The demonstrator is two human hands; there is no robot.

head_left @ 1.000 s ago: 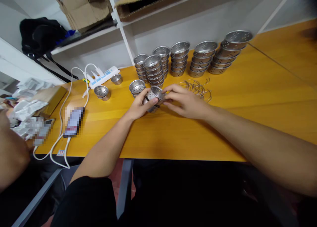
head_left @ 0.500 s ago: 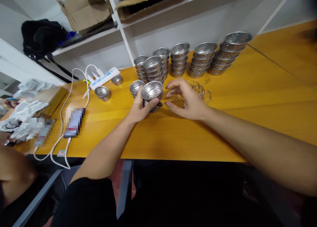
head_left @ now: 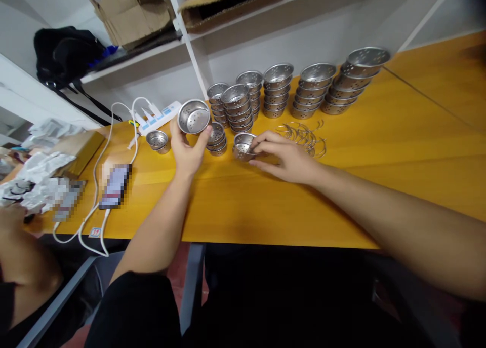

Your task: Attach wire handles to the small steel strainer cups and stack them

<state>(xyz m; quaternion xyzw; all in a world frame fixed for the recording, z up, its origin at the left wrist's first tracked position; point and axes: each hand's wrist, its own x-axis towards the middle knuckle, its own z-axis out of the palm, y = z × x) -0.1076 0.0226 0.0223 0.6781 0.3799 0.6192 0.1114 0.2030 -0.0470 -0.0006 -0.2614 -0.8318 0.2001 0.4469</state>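
Observation:
My left hand (head_left: 187, 153) holds a perforated steel strainer cup (head_left: 194, 116) lifted off the orange table (head_left: 379, 150), its open side tilted toward me. My right hand (head_left: 285, 156) rests on the table with its fingertips pinched on the rim of a second strainer cup (head_left: 241, 145). Between the two hands stands a short stack of the same cups (head_left: 217, 137). Thin wire rings (head_left: 304, 134) lie in a loose pile just beyond my right hand.
Several stacks of strainer cups (head_left: 277, 87) line the back of the table, under a white shelf. One more cup (head_left: 157, 141), a white power strip (head_left: 157, 117), cables and a phone (head_left: 114, 185) lie at left. Another person's arm (head_left: 23, 267) shows at the lower left.
My left hand has lifted one cup off the pair and carried it up and to the left. The other cup now sits on the table, and my right hand has closed on its rim.

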